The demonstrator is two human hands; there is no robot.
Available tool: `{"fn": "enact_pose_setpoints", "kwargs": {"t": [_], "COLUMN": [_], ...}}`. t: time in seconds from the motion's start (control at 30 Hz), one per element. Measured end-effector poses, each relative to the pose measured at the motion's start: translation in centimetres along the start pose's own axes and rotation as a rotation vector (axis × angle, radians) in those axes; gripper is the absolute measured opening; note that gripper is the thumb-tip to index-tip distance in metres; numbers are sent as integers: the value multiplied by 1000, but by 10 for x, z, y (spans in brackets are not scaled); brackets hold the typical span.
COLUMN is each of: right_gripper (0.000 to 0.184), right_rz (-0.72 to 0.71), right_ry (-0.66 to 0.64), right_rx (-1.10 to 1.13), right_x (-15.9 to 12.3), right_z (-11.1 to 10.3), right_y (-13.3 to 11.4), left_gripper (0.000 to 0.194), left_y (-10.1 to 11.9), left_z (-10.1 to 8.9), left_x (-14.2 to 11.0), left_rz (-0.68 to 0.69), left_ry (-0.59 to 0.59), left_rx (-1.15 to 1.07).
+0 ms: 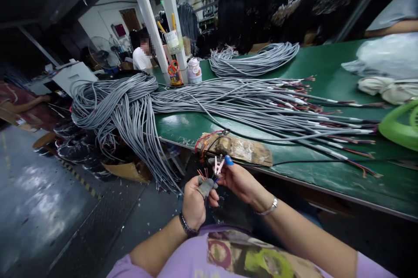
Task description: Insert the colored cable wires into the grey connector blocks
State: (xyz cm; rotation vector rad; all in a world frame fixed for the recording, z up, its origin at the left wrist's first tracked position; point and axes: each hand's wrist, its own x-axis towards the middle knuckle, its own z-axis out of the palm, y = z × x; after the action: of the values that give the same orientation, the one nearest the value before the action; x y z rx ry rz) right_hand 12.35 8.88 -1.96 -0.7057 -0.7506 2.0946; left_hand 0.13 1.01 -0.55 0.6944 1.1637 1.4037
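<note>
Cables [209, 100] on table [326, 62], container [194, 71] behind them, bag [390, 58] at right

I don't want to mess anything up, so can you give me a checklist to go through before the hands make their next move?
1. Left hand holding the wires: ok, ends stick up past the fingers.
2. Right hand close to the pink tool: ok.
3. Pink tool closed on a wire: cannot tell, too small to see.
4. Blue cover on a right fingertip: ok.
5. Cables all on the table: not ok, some hang over the edge.
</note>
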Motion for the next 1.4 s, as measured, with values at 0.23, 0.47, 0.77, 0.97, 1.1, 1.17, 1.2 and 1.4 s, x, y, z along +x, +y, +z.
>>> {"fn": "enact_pose_setpoints", "kwargs": {"t": [0.23,0.47,0.77,0.97,1.1,1.17,1.2,1.4], "right_gripper": [30,37,31,25,30,32,32,29], "right_rz": [4,23,77,-145,-155,-99,-72,-84], "right_ry": [16,-9,-138,-237,-159,-91,-61,-118], "right_rx": [140,111,-379,-816,-714,-600,-548,-381], "right_x": [9,4,-19,-23,-27,-30,-33,-40], "right_z": [5,4,-5,0,-9,-14,-15,-1], "right_y": [4,7,-3,-7,-5,-1,2,15], "left_gripper": [25,32,31,33,32,32,31,33], "left_y": [-3,-8,-15,-18,-17,-17,-17,-16], "left_z": [5,1,-8,-14,-14,-13,-12,-11], "left_x": [2,2,-8,-5,-5,-5,-5,-5], "left_rz": [-30,-25,-26,-216,-191,-156,-138,-109], "left_ry": [9,15,-54,-316,-182,-103,-76,-156], "left_rx": [22,71,162,311,247,191,170,169]}}
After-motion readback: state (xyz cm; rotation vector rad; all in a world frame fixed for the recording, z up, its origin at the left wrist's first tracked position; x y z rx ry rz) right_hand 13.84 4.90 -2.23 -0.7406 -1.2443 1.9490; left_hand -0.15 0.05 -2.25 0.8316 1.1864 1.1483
